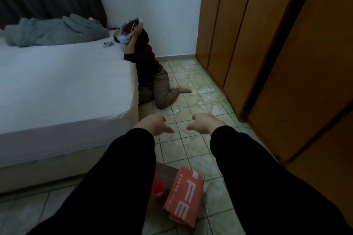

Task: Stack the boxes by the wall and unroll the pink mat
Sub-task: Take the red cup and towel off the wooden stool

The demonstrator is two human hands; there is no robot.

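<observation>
The folded pink mat lies on the floor, long axis running near-to-far; both hands, left and right, hang loosely curled, empty.

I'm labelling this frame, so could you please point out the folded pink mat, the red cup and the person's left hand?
Pink mat [183, 196], head view, on its lettered top face.
Red cup [158, 188], head view, on its open mouth.
Left hand [152, 124], head view, on the back of the hand.

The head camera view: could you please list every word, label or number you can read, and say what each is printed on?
"FE": large white letters on the folded pink mat lying on the floor between the arms; whether more letters follow is hidden by the fold.
A row of small white marks along the mat's left edge: too small and blurred to read.
No other text is visible.
</observation>
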